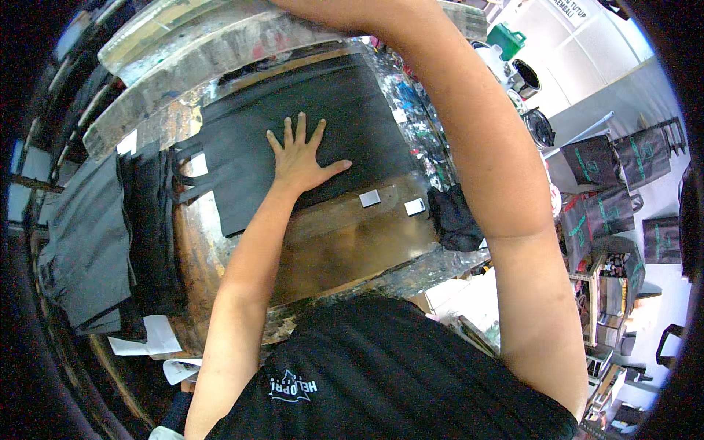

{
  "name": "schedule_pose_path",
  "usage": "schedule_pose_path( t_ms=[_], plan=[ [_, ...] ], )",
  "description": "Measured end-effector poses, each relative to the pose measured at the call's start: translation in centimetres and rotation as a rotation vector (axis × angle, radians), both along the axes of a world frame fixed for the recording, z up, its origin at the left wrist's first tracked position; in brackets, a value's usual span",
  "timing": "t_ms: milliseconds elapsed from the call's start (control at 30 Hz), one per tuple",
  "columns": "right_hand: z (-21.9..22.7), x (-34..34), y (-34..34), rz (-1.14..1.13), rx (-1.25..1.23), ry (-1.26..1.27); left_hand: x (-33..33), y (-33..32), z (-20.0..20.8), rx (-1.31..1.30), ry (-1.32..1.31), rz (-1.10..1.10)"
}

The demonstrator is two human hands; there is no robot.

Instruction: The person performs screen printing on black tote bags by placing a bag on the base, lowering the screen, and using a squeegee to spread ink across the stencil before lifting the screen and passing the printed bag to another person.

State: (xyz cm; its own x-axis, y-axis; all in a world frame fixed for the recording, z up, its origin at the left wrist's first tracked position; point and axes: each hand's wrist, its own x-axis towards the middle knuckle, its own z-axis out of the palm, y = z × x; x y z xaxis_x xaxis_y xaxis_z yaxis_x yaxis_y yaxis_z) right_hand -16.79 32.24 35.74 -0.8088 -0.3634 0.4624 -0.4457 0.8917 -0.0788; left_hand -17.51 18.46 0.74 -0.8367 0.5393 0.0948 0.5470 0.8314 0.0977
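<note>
Left hand (299,163) lies flat, fingers splayed, on the flat black fabric bag (293,147), pinning it smooth on the brown paint-stained worktable (345,249); the right hand reaches up out of sight, fingers unknowable.

The person wears a black short-sleeved shirt (389,367) with a small pale printed emblem on the chest. Both forearms are bare, with no watch, bracelet or glove in view. The left hand (299,160) carries no ring that can be made out.
</note>
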Motion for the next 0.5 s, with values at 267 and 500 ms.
schedule_pose_path(
  t_ms=[267, 500],
  plan=[
    [-0.1, -0.1, -0.1, 0.02, 0.022, 0.026, 1.7, -1.0, 0.3, 0.034, 0.043, -0.007],
    [-1.2, -0.5, -1.4, -0.125, 0.052, 0.142, 9.1, 0.3, 0.1, 0.138, 0.124, 0.124]
  ],
)
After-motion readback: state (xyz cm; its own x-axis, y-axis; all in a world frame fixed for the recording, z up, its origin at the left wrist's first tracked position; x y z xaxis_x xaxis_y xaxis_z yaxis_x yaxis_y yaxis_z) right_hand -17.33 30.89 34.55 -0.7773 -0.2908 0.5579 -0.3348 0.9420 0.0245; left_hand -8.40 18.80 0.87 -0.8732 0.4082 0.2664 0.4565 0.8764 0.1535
